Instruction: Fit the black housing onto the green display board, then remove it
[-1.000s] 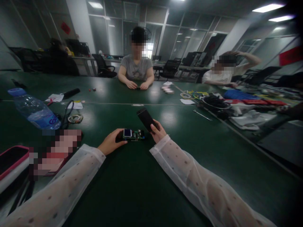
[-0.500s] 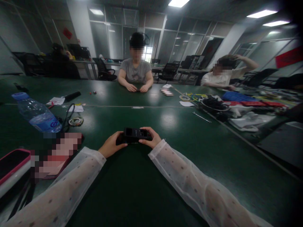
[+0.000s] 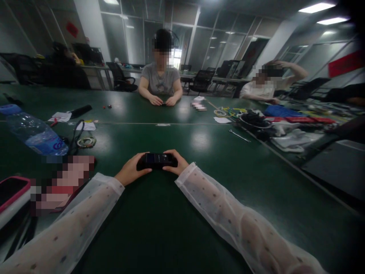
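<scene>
A small black box-shaped device (image 3: pixel 156 160) with a dark panel and tiny light marks on its upper face sits between my two hands, just above or on the green table (image 3: pixel 159 220); I cannot tell if it touches. My left hand (image 3: pixel 131 168) grips its left end, thumb along the near side and fingers behind. At the opposite end, my right hand (image 3: pixel 177 163) holds it the same way. Its exact kind is not clear. Sheer dotted sleeves cover both my forearms.
Left of me are a water bottle (image 3: pixel 38 131), a pink blurred item (image 3: pixel 67 182) and a pink-cased phone (image 3: pixel 13 190). A wrench (image 3: pixel 239 136) lies to the right, near heaped cables and bags (image 3: pixel 262 125). Two people sit across the table, one (image 3: pixel 161 82) directly opposite.
The whole scene has shifted slightly left and up as my head moved. The device's upper face looks darker and tilted a little differently. Both hands keep their hold.
</scene>
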Tool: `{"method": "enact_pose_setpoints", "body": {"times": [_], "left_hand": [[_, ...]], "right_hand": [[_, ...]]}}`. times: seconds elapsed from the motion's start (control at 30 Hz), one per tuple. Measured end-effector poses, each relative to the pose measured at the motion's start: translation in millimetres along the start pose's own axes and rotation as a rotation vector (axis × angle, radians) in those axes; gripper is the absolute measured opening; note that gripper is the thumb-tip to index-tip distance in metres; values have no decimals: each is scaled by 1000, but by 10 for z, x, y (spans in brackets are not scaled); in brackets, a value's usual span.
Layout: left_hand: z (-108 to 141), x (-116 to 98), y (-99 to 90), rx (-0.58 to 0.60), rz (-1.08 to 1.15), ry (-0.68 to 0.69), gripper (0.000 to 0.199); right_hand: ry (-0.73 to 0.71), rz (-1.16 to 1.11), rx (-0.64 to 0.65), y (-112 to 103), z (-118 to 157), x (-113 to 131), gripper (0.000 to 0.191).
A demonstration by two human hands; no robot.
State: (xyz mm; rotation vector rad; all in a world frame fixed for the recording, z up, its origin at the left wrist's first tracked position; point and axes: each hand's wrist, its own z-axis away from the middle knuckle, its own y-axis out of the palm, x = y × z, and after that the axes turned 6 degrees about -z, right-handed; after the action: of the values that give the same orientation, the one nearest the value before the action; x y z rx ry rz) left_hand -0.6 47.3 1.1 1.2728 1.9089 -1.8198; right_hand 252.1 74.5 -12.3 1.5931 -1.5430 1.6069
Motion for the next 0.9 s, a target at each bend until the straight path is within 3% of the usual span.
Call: {"method": "enact_pose_setpoints", "body": {"times": [0.53,0.9], "left_hand": [[13,-94,-66,87,-66,-60,56],[17,-91,-49,71,-44,-99,55]], "right_hand": [[-28,-45,24,14,-6,-2,61],[-41,-54,-2,44,-4,4,60]]}}
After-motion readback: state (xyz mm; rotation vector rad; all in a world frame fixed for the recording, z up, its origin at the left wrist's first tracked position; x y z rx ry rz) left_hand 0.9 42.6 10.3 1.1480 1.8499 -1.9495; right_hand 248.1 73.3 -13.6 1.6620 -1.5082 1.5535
